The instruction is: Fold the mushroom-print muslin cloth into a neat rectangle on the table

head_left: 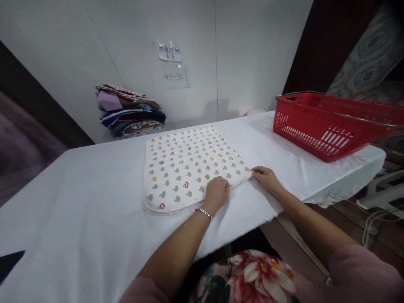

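The right hand (pixel 267 177) pinches the near right corner of the cloth (pixel 186 162) and the left hand (pixel 217 191) curls over its near edge, gripping or only pressing, I cannot tell; uneven pulling between them could skew the layers. Lying flat on the white-draped counter (pixel 94 198), the cloth is off-white, printed with grey mushrooms and a few coloured ones, its layered edge showing at the rounded near left corner.

silver bracelet (pixel 203 213) | floral-print top (pixel 254 275) | short sleeves (pixel 362 269), seemingly dusty pink
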Demonstrator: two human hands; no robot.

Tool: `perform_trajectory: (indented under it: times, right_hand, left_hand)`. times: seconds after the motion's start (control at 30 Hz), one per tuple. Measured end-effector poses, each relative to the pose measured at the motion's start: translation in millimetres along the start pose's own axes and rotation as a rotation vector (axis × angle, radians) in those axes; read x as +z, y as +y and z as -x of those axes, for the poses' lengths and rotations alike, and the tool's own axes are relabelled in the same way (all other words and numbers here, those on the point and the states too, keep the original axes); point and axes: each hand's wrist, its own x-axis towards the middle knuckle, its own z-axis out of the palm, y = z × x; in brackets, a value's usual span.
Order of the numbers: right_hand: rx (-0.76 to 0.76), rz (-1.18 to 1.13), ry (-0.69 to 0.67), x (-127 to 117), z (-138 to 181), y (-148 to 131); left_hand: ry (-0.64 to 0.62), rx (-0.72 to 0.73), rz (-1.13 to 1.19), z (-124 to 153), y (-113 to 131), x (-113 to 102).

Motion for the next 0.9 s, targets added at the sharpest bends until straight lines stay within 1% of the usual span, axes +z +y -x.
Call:
perform_trajectory:
  times: [0.23,0.33,0.5,0.6,0.83,0.9]
  right_hand:
    - [0.020,0.039,-0.003,0.6,-1.0,-2.0]
    - [0.018,0.067,-0.004,0.5,-1.3,-2.6]
    - [0.040,0.098,-0.036,-0.3,-2.2,-4.2]
    - [0.040,0.100,-0.032,-0.7,-2.8,-5.2]
    - [0.034,0.143,-0.036,-0.4,-4.8,-3.5]
    - [0.033,0.117,-0.040,0.1,-7.1,-2.0]
  left_hand:
    - [-0.005,0.004,-0.064,-3.1,1.3,-1.2]
    - [0.018,0.052,-0.116,-2.1,3.1,-0.9]
    - [-0.036,0.144,-0.206,0.7,3.0,5.2]
    - [-0.030,0.144,-0.213,1.5,2.6,5.8]
    - [-0.059,0.115,-0.145,2.6,4.6,-3.3]
    - [-0.055,0.103,-0.132,2.3,4.0,-3.7]
